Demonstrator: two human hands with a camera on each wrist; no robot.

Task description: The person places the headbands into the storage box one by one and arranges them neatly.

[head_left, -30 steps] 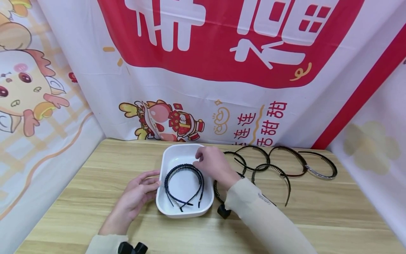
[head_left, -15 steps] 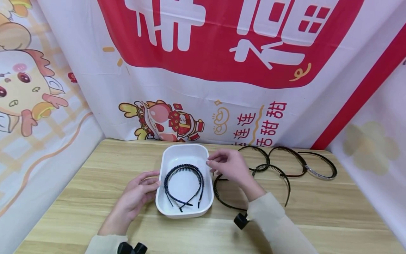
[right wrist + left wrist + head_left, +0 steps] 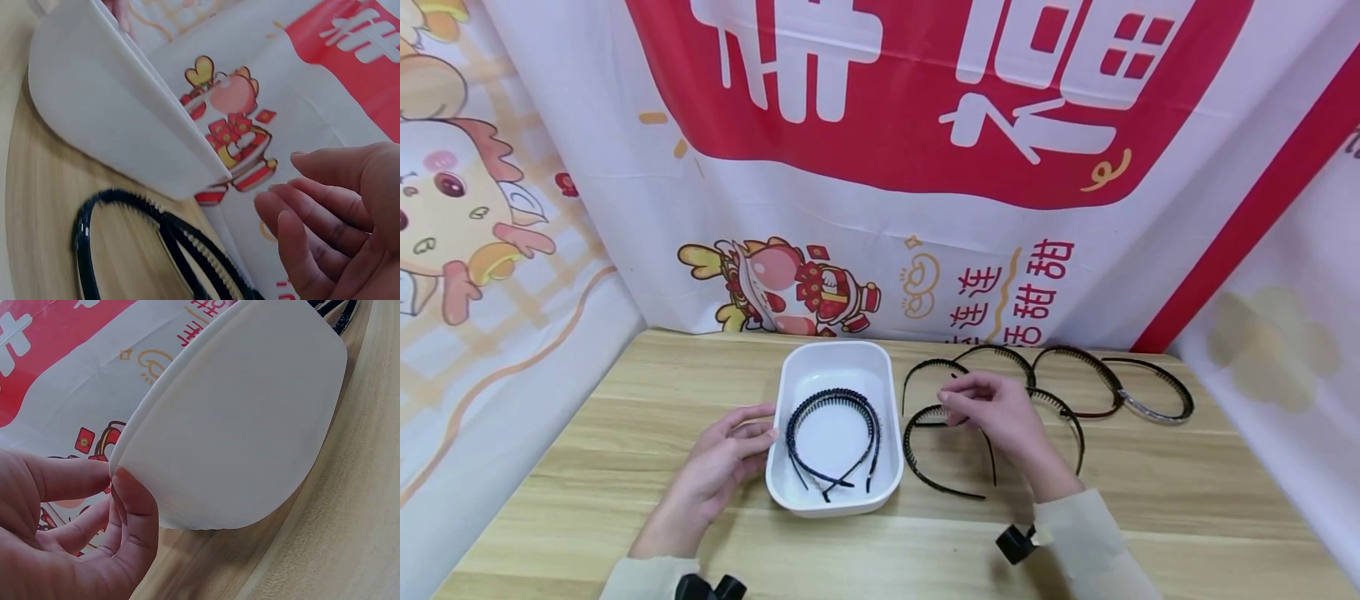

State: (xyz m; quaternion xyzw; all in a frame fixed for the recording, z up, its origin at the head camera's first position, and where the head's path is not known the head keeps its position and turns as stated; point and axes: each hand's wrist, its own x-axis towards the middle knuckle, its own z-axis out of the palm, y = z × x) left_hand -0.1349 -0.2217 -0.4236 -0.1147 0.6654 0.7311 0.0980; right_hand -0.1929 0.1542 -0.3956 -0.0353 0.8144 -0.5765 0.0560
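My left hand [image 3: 726, 454] is at the left side of a white plastic tray [image 3: 831, 507]. In the left wrist view, its thumb and a curled finger pinch the tray's rim [image 3: 147, 403]. Dark toothed headbands [image 3: 835, 393] lie overlapping inside the tray. My right hand [image 3: 1000, 412] hovers over the headbands right of the tray, fingers loosely bent and nothing between them. Below it lies a black headband [image 3: 951, 492], its ends toward me. The right wrist view shows thumb and fingers of this hand [image 3: 344, 219] apart, beside a glossy black headband [image 3: 83, 244].
Several more headbands spread along the back right of the wooden table [image 3: 715, 533], including a dark reddish one [image 3: 1082, 357] and one with a silvery section [image 3: 1150, 412]. A printed cloth [image 3: 880, 167] hangs behind the table.
My right hand has moved from over the tray to the right, above the headbands on the table. The left hand has stayed at the tray's left side, and the headbands inside lie as before.
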